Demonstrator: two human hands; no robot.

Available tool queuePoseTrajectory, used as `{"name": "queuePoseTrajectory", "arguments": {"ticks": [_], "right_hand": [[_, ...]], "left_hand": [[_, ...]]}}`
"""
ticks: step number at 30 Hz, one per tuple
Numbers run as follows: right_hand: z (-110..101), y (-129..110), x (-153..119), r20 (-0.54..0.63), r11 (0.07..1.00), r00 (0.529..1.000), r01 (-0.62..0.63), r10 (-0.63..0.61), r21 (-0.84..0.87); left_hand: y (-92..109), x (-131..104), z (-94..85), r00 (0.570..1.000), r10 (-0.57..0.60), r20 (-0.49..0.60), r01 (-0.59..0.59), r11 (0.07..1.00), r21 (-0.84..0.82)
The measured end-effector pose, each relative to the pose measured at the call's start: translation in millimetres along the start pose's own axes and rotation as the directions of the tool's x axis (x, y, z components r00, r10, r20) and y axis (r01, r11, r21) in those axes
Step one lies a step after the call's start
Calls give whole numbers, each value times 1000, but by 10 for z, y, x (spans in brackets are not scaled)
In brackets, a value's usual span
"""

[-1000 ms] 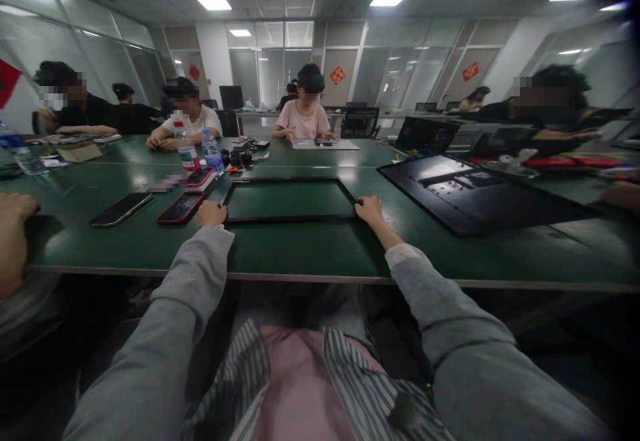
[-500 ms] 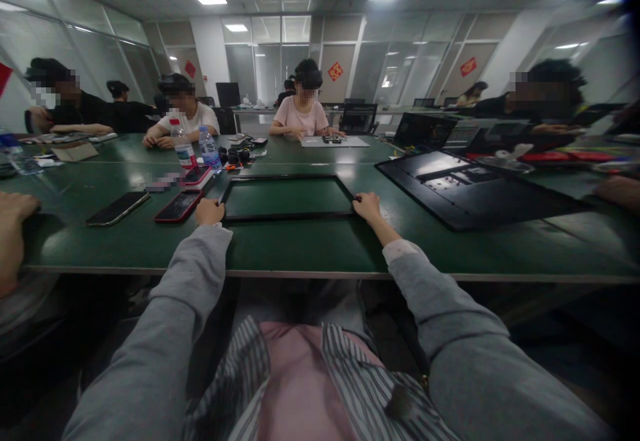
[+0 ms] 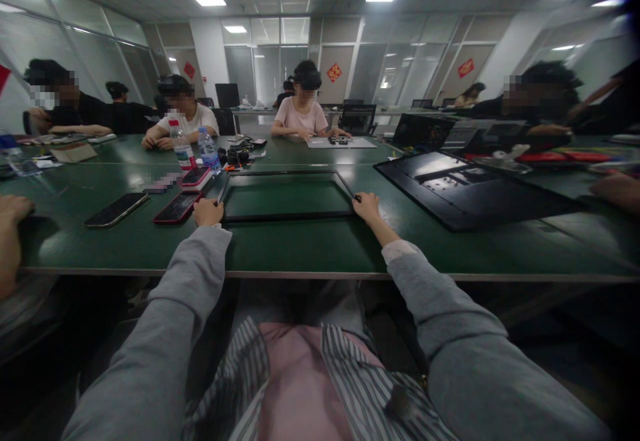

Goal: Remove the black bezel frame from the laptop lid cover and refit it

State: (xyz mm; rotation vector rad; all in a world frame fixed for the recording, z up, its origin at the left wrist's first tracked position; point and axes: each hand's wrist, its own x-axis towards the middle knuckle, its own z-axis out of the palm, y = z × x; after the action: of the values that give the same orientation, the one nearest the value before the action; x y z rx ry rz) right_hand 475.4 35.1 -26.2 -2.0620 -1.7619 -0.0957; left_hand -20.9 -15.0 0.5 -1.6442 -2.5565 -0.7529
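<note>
A thin black rectangular frame [image 3: 287,216] is held over the green table [image 3: 300,247] in front of me, with the green surface showing through its opening. My left hand [image 3: 209,212] is closed on the frame's left side. At the right side, my right hand [image 3: 367,206] grips the frame with curled fingers. A large black panel [image 3: 465,194] lies to the right of the frame. Close to my left hand is a red-edged phone [image 3: 177,207].
Another phone [image 3: 117,210] lies further left. Two bottles, one with a red cap [image 3: 184,151] and one with a blue cap [image 3: 209,151], stand behind the phones. A person in pink [image 3: 301,114] sits across the table. Other people's hands rest at both sides.
The frame's far edge has risen slightly, tilting it a little, while both hands keep their hold. The person across has shifted the light board a little to the right.
</note>
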Motion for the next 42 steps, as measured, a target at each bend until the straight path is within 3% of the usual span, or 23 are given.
{"name": "queuePoseTrajectory", "arguments": {"ticks": [42], "right_hand": [[-37, -14, -15, 36, 999, 999, -2, 3, -36]], "left_hand": [[18, -30, 9, 1000, -8, 17, 8, 1000, 20]]}}
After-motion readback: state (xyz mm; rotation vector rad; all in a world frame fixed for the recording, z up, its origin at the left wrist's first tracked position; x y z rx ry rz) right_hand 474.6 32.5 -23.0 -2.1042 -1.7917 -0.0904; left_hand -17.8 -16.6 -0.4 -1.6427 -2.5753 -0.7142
